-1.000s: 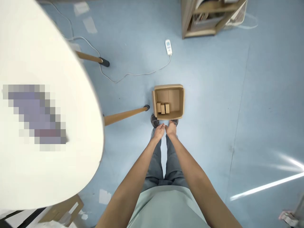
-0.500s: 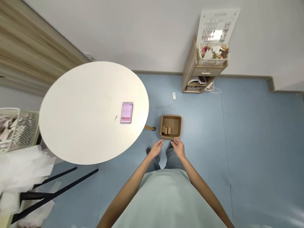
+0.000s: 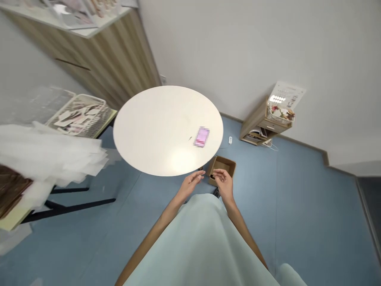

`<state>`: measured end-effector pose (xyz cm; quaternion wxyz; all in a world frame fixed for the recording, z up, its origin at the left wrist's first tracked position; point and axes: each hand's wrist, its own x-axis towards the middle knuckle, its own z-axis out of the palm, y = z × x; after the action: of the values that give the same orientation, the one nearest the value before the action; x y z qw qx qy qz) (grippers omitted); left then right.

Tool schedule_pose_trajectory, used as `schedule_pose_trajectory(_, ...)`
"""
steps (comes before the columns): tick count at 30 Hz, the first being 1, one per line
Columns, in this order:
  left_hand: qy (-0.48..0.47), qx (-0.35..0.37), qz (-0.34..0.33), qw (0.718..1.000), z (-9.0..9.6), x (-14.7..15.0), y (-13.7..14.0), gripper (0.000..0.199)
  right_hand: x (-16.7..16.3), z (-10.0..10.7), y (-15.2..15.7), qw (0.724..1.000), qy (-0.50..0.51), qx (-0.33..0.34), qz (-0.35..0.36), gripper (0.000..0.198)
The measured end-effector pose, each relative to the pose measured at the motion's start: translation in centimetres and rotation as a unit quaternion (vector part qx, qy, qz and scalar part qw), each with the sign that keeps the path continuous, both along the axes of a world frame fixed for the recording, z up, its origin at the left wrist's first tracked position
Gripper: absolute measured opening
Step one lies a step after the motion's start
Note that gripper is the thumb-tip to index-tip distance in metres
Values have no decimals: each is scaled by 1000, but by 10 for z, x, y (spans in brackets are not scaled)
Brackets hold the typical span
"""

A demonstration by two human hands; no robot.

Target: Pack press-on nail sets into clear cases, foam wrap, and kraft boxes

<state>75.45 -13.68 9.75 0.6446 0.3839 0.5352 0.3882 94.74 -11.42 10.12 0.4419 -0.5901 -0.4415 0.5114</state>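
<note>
My left hand (image 3: 190, 184) hangs just below the near edge of the round white table (image 3: 154, 127), its fingers stretched out and nothing in it. Close by on the right, my right hand (image 3: 225, 186) has its fingers half bent and apart, with no object visible between them. It overlaps the view of an open brown cardboard box (image 3: 233, 170) on the floor, so part of the box's inside is hidden. A pixelated pink-purple rectangle (image 3: 202, 137) lies on the table's right side, and beside it is a small dark thing (image 3: 190, 138).
At left, a basket of papers and packets (image 3: 80, 115) and white sheets (image 3: 59, 149) sit on a black-legged stand. A wood-grain cabinet (image 3: 119, 59) stands behind. Near the back wall are a small wooden shelf unit (image 3: 256, 119) and a white power strip (image 3: 230, 140) on the floor.
The view has turned left and tilted up, so the table and box appear further right and more cabinet shows. My hands have risen slightly, and my fingers are more spread.
</note>
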Motion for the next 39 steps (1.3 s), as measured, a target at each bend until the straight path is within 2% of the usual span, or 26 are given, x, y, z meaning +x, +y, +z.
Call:
schedule_pose_trajectory(6,-14,24,116,993,22,-102,-47,60,-100,28,-18,998,6,18,62,26)
schedule_pose_trajectory(11,-22,19,225,974,31,-169,-76,57,-182,46,-26,987,3,1,159,25)
schedule_pose_trajectory(15,-19,10,284,959,42,-217,-93,55,-243,50,-26,975,6,-8,223,22)
schedule_pose_trajectory(19,11,8,318,948,51,-269,-100,52,-302,41,-20,962,27,-25,270,22)
schedule_pose_trajectory(26,68,1,366,928,56,-384,-91,54,-419,22,7,947,61,-68,309,25)
schedule_pose_trajectory(31,112,-13,366,924,54,-466,-72,54,-493,24,30,945,61,-80,311,28)
schedule_pose_trajectory(35,141,-14,357,923,38,-518,-48,56,-529,32,45,952,50,-81,290,30)
schedule_pose_trajectory(39,175,-32,327,928,14,-567,-13,50,-548,41,59,957,26,-84,276,30)
